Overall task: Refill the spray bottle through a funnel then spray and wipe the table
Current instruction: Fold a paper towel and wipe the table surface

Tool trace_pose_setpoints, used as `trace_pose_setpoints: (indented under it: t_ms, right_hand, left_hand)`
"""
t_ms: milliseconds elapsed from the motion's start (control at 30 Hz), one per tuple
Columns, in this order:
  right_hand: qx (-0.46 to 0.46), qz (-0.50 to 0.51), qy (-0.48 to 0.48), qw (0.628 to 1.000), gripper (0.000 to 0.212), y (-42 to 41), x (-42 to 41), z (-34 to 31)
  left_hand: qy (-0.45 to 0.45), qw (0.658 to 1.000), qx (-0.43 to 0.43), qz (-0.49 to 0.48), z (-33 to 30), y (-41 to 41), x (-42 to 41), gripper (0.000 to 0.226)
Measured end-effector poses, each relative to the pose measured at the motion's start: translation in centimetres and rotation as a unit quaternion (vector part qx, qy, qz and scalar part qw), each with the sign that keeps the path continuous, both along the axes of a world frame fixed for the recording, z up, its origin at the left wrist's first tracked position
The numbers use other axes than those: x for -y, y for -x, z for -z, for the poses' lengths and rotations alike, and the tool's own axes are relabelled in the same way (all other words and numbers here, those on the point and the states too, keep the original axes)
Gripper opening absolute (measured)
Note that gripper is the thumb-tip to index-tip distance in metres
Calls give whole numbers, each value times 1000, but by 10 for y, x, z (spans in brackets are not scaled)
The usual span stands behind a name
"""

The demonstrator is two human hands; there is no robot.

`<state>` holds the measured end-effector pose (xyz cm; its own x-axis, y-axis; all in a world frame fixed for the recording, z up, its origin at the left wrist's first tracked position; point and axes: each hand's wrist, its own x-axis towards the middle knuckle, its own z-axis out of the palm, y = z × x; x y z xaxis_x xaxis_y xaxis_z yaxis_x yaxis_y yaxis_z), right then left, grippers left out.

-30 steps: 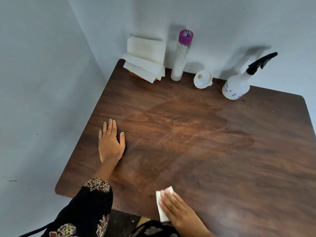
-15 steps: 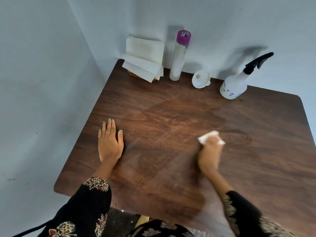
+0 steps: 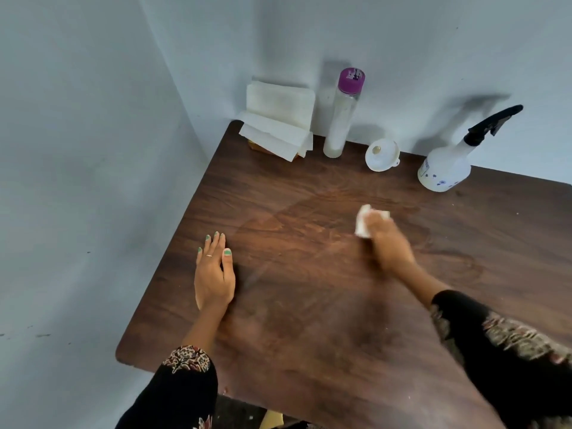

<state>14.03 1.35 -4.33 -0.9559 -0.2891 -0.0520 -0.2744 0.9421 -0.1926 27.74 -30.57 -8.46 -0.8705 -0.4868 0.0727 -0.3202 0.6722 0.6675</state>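
The spray bottle (image 3: 443, 168) stands at the far edge of the dark wooden tabletop (image 3: 309, 335), close to the wall. Its body is white and rounded with small blue marks near the base, and its black trigger head points up and to the right. Just left of it the white funnel (image 3: 382, 154) lies tipped on its side, its wide mouth facing the camera. Further left stands a tall clear bottle (image 3: 342, 114) with a purple cap, and in the corner a stack of white paper napkins (image 3: 278, 119).

The right hand (image 3: 388, 239) is blurred; its fingers curl over a folded white tissue (image 3: 365, 222), pressing it onto the wood near the middle. The left hand (image 3: 213, 274) lies flat on the tabletop near the left edge, fingers straight and together.

Half a second ago the right hand and tissue were slightly nearer the person; they have since travelled farther across the tabletop toward the funnel. The left hand, spray bottle, funnel and clear bottle have kept their places.
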Motion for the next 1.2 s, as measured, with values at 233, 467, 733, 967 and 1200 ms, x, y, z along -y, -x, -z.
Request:
trace_pose_setpoints:
  t_ms: [233,467,733,967,1200]
  right_hand:
    - [33,181,27,983,51,31,76,4]
    - [55,-273,86,956,37,-89,214,19]
    - [-22,-385,122,914,50,-56,143,25]
    - [18,127,37,991,55,27,11,18]
    - [50,52,146,987,42,-83,124,27]
  left_hand:
    - [-75,995,-54,-41,-2,0,-1,50]
    - [-179,972,-122,-89,-3,2,4,49]
    - [-169,975,-120,-83,-2,2,3,56]
    - [-119,983,-109,-89,-1,4,-1,57]
    - [-82,990,-81,-86,-1,5,-1,59]
